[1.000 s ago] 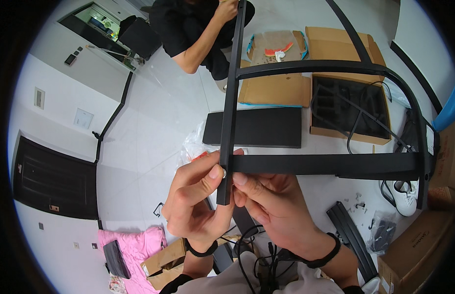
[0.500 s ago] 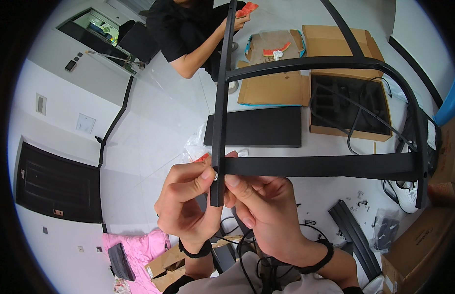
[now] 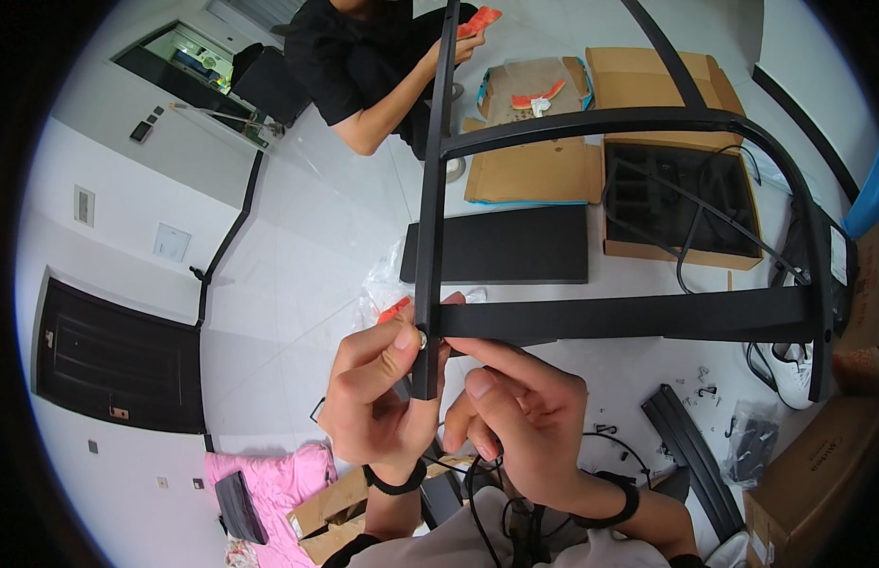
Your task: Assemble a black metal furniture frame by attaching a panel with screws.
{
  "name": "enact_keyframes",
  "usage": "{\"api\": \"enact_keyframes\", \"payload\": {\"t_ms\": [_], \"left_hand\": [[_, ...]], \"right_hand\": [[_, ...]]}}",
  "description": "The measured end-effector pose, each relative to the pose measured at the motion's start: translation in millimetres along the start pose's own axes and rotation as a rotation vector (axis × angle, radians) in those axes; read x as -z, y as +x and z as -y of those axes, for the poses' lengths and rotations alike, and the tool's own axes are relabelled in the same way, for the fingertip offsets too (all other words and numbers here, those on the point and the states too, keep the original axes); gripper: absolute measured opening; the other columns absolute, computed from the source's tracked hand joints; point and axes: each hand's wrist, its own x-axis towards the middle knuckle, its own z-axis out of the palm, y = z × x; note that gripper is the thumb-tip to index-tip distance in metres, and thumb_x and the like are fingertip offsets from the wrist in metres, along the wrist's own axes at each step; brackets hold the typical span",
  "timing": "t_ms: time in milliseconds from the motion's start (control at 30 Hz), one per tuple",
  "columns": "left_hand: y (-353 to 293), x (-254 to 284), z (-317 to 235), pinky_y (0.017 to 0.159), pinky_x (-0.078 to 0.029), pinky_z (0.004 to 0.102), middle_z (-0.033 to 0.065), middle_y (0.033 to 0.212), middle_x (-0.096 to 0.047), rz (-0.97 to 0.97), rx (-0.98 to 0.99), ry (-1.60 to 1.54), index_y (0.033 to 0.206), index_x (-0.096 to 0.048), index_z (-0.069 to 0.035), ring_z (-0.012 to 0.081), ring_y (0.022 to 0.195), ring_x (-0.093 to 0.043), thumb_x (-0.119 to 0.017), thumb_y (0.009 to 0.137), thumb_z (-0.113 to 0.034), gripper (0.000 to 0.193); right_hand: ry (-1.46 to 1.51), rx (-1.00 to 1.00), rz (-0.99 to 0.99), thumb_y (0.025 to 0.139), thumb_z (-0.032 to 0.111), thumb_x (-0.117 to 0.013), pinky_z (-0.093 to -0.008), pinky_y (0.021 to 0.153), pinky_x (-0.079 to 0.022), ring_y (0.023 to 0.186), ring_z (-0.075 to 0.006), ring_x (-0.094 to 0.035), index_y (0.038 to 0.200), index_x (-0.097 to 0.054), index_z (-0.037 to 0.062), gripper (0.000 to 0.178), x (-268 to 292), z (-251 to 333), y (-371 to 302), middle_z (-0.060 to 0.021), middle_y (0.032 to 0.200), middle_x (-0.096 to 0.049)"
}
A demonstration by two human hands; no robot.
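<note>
A black metal frame (image 3: 629,319) of bars and a curved side stands in front of me. Near the lower end of its left upright, a small silver bolt head (image 3: 422,340) shows under my left thumb. My left hand (image 3: 378,388) is closed round that upright, thumb on the bolt and fingers behind the bar. My right hand (image 3: 529,417) sits just below the crossbar, index finger stretched to the corner where bar and upright meet. Its thumb is off the frame, the other fingers loosely bent, and nothing shows in them.
Across from me crouches a person (image 3: 335,76) in black holding red watermelon rind. Beyond the frame lie a black panel (image 3: 496,246) and open cardboard boxes (image 3: 681,251). Small hardware (image 3: 709,390), black rails (image 3: 690,454) and a carton (image 3: 808,473) are at right; pink cloth (image 3: 279,483) lies lower left.
My right thumb has come away from the upright, and the right hand has dropped slightly with its index finger stretched out. My left hand keeps its grip at the bolt.
</note>
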Motion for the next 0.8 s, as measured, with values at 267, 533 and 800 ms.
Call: {"api": "enact_keyframes", "payload": {"t_ms": [267, 533, 800], "left_hand": [[1, -4, -3, 0.074, -0.061, 0.0337, 0.0275, 0.099, -0.062, -0.037, -0.012, -0.026, 0.104, -0.051, 0.007, 0.0282, 0.089, -0.070, -0.067, 0.085, 0.010, 0.025], [3, -6, -6, 0.087, -0.059, 0.0460, 0.0281, 0.099, -0.063, -0.056, 0.071, -0.147, 0.105, -0.052, 0.007, 0.0391, 0.090, -0.071, -0.071, 0.078, 0.016, 0.034], [2, -3, -1, 0.081, -0.061, 0.0446, 0.0245, 0.103, -0.059, -0.002, 0.002, -0.150, 0.109, -0.051, 0.007, 0.0417, 0.094, -0.070, -0.068, 0.081, 0.015, 0.034]], "right_hand": [[0.045, 0.057, 0.211, 0.101, 0.007, -0.045, -0.0221, 0.044, -0.037, 0.049, -0.0110, -0.055, 0.139, -0.045, -0.0092, 0.041, 17, -14, 3, -0.0167, 0.068, -0.066], [0.079, -0.012, 0.296, 0.100, 0.006, -0.043, -0.0224, 0.045, -0.039, 0.052, -0.0133, -0.058, 0.143, -0.037, -0.0095, 0.045, 25, -13, 3, -0.0185, 0.070, -0.067], [0.103, 0.081, 0.260, 0.100, 0.008, -0.045, -0.0225, 0.047, -0.039, 0.049, -0.0107, -0.049, 0.138, -0.039, -0.0117, 0.043, 25, -19, 2, -0.0197, 0.072, -0.067]]}}
